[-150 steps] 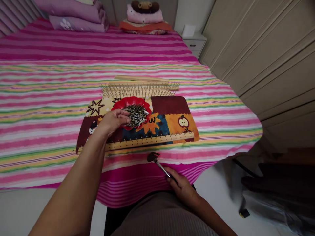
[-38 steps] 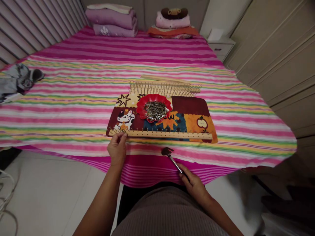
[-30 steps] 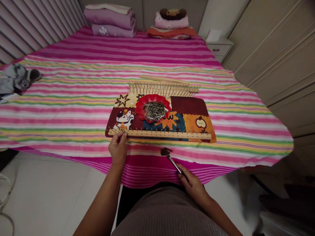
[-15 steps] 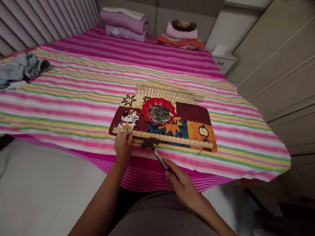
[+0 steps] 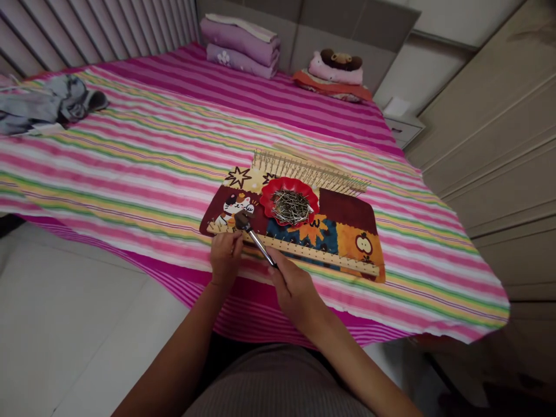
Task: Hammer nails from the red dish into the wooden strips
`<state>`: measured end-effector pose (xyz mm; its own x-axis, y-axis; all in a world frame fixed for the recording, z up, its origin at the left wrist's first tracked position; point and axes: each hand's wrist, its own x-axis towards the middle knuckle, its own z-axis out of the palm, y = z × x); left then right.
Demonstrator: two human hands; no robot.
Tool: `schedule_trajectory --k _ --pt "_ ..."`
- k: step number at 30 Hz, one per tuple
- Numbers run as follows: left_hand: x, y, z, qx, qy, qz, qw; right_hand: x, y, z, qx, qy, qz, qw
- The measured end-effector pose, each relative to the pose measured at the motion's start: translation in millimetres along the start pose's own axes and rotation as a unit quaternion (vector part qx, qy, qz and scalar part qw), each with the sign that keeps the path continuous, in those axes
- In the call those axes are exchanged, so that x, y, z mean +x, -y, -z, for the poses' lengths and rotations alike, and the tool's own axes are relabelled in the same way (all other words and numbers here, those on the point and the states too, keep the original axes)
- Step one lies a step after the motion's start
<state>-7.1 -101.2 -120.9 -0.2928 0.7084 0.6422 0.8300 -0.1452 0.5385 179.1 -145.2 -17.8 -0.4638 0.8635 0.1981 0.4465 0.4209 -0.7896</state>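
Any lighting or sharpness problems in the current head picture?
Head view: dim, deep shadow at lower right, no strong glare; wide-angle stretch towards the edges; head of the hammer dark, slightly soft; nails in the red bowl hard to separate.

Hammer [image 5: 260,247] partly hidden, grey clothing [image 5: 47,105] cut off

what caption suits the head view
Hammer in right hand, left hand at a studded wooden strip, red bowl of nails beyond
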Motion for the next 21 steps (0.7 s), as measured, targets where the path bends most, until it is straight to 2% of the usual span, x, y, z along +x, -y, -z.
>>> schedule_trajectory --k 4,9,12,16,18,21 --pt "-0.3 -0.9 0.0 -0.013 0.006 0.018 1.0 -3.2 3.4 2.3 -0.019 -0.034 0.03 0.999" --pt "0.2 -1.7 -0.2 -0.016 0.024 0.054 0.998 -3.8 -1.7 1.3 0.0 0.024 -0.008 1.0" --pt "0.6 -1.9 0.6 -0.018 0.039 0.071 0.997 -13.5 -2.4 7.3 0.009 -0.001 -0.003 1.0" --pt "2.3 -1.2 1.5 -0.026 0.044 0.065 0.997 -45.1 -15.3 18.9 0.02 -0.009 -0.026 0.999" --pt "3.8 -0.8 1.5 -0.028 0.037 0.057 0.997 -66.5 -31.8 23.0 0.008 0.003 -0.051 0.999" --pt "5.3 -1.6 2.5 -0.028 0.029 0.047 0.998 -99.7 -64.9 27.4 -0.072 0.019 -0.057 0.996"
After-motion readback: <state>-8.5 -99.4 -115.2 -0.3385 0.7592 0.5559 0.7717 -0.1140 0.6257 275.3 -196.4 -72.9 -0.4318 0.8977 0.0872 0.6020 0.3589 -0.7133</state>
